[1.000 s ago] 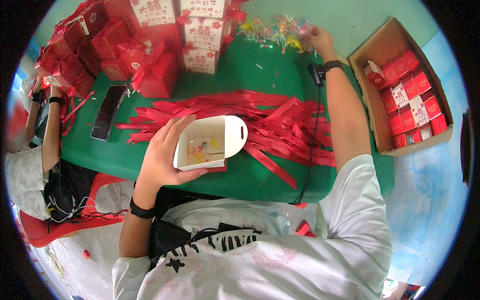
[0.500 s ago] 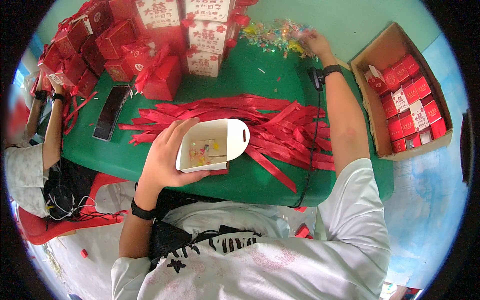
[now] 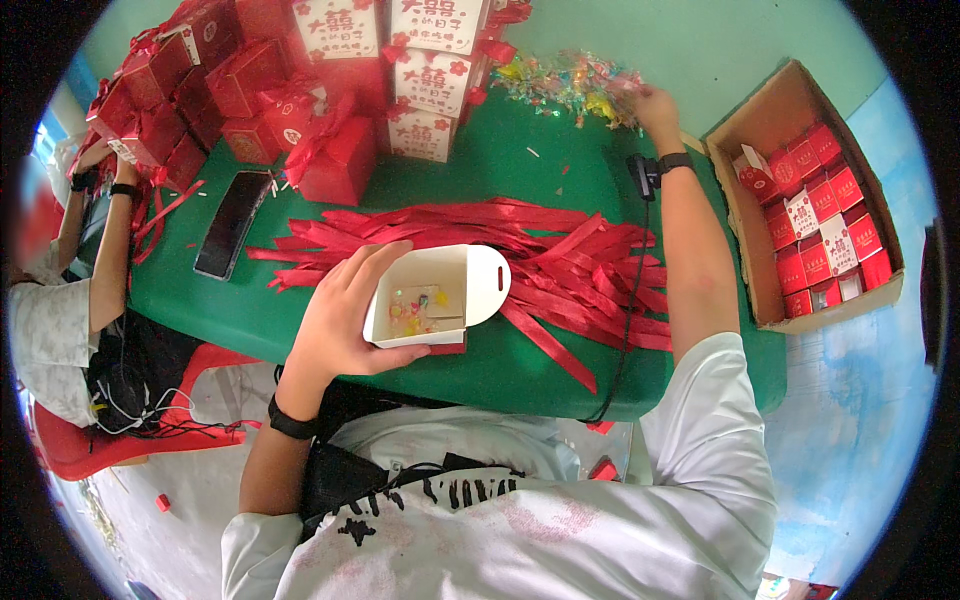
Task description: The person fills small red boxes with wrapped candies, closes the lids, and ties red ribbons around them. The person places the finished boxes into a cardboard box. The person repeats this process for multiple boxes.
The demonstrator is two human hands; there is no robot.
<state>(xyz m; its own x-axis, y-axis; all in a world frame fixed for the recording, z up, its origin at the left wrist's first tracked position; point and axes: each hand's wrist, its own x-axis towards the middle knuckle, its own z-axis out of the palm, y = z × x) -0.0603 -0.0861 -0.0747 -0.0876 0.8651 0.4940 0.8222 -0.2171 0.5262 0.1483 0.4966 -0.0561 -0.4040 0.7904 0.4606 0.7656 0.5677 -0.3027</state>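
My left hand [image 3: 345, 310] is closed around a small gift box [image 3: 487, 285], white inside and red outside, with its rounded flap folded out to the right. A few wrapped candies [image 3: 412, 312] lie at the bottom of the box. Stretched to the far side of the table, my right hand [image 3: 657, 112] is at the right end of a loose pile of shiny wrapped candies [image 3: 570, 85]. Its fingers blur into the wrappers, so I cannot see what they grip. Beneath and behind the box, many red ribbons [image 3: 580, 260] are spread across the green tabletop [image 3: 500, 180].
Finished red boxes with bows [image 3: 335, 160] are stacked at the far left, near a phone [image 3: 232, 225]. A carton [image 3: 735, 215] of red boxes stands right. A black cable [image 3: 632, 310] crosses the ribbons. Another person's hands [image 3: 95, 160] are among boxes at the left.
The whole view has shifted slightly, with the table's things a little lower in it. My right hand stays at the candies, and my left hand keeps hold of the gift box.
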